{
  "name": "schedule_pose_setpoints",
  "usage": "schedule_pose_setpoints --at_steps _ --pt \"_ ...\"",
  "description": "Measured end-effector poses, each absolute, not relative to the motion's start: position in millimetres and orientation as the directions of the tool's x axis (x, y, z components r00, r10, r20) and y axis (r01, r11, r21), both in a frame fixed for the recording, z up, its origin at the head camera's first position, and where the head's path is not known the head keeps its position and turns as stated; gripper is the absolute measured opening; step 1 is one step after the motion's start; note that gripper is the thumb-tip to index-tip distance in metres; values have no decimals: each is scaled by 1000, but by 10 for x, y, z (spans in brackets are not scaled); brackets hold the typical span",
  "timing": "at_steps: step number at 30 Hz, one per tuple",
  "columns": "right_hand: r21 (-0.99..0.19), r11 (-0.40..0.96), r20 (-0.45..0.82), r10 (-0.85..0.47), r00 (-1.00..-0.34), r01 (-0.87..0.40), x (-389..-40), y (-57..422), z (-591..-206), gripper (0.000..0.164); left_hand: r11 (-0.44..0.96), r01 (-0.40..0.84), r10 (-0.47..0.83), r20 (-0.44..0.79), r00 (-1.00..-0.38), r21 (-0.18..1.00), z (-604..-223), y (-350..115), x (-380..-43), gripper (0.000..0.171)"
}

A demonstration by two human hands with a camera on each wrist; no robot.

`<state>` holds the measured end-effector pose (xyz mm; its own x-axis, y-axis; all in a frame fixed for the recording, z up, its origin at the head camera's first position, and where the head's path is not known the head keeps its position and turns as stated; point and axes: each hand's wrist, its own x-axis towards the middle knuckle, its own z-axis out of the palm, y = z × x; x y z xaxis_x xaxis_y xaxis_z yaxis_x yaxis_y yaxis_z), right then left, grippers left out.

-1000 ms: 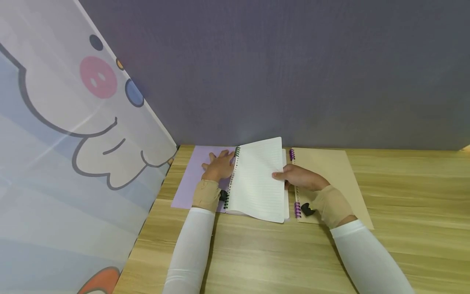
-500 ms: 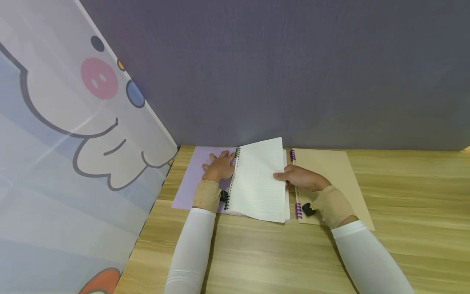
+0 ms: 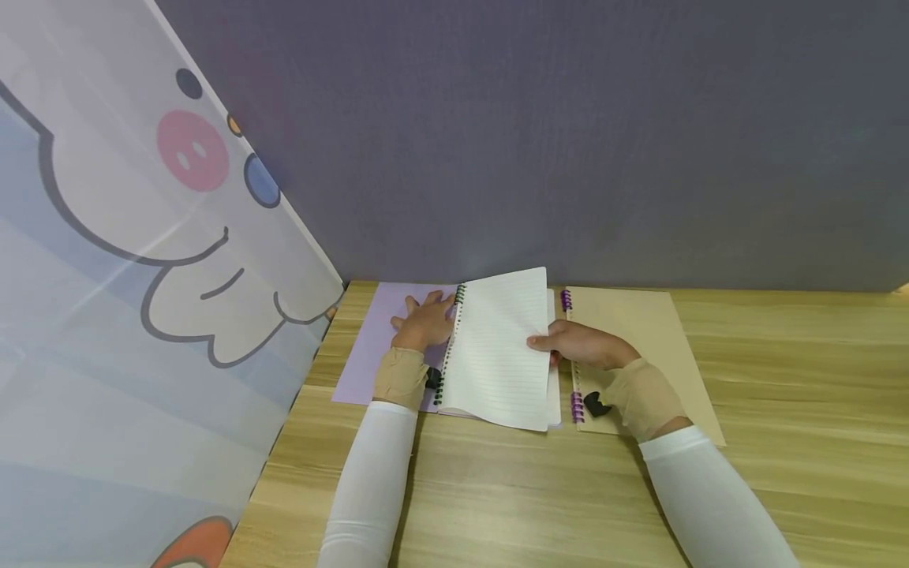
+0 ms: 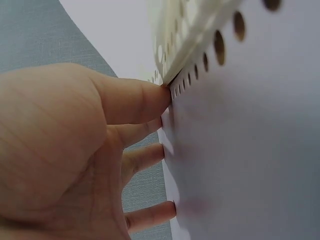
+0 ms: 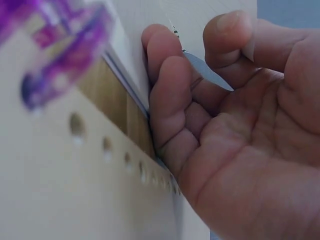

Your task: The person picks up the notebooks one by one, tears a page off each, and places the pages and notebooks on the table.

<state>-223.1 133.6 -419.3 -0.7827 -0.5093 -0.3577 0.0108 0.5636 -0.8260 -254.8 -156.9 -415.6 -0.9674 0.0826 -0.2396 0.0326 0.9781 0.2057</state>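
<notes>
A spiral notebook with lined white pages [image 3: 500, 355] lies opened on the table, its purple cover [image 3: 365, 359] folded out to the left and dark green coils along the spine. My left hand [image 3: 424, 322] rests on that cover beside the spine with fingers spread; the left wrist view shows its fingertips [image 4: 162, 210] touching the cover and the thumb at the punched holes. At the pages' right edge my right hand [image 3: 585, 344] pinches a lifted sheet, thumb on top. Its other fingers are curled in the right wrist view, close by the page stack.
To the right lies a tan notebook [image 3: 639, 331] with purple coils [image 3: 577, 406], partly under my right wrist. A grey panel [image 3: 540, 142] rises behind the wooden table [image 3: 497, 489]. A cartoon-printed wall [image 3: 106, 315] borders the left side.
</notes>
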Motion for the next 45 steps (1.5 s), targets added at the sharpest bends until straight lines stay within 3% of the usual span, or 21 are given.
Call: schedule_pose_setpoints --at_steps 6,14,23,28,36,41,45 --pt "-830 558 -369 -527 -766 17 -2219 1355 -4180 51 978 36 86 -243 -966 204 -4154 -1564 -2553 53" --pt "-880 474 -354 -642 -680 11 -2199 1398 -4210 44 978 29 77 -230 -970 205 -4125 -1548 -2558 53" --pt "-903 427 -339 -651 -680 41 -2179 1423 -4212 41 978 31 81 -239 -968 205 -4171 -1557 -2556 60" --pt "-929 370 -285 -716 -637 0 -2200 1418 -4207 36 977 37 90 -246 -965 211 -4154 -1550 -2551 59" --pt "-860 508 -328 -613 -718 -41 -2186 1367 -4215 48 979 35 86 -248 -965 202 -4153 -1564 -2543 57" --pt "-787 601 -307 -582 -753 -144 -2135 1326 -4158 44 979 40 90 -254 -963 198 -4153 -1574 -2546 56" --pt "-781 605 -309 -589 -747 -154 -2082 1266 -4107 40 977 42 96 -253 -963 209 -4164 -1582 -2545 56"
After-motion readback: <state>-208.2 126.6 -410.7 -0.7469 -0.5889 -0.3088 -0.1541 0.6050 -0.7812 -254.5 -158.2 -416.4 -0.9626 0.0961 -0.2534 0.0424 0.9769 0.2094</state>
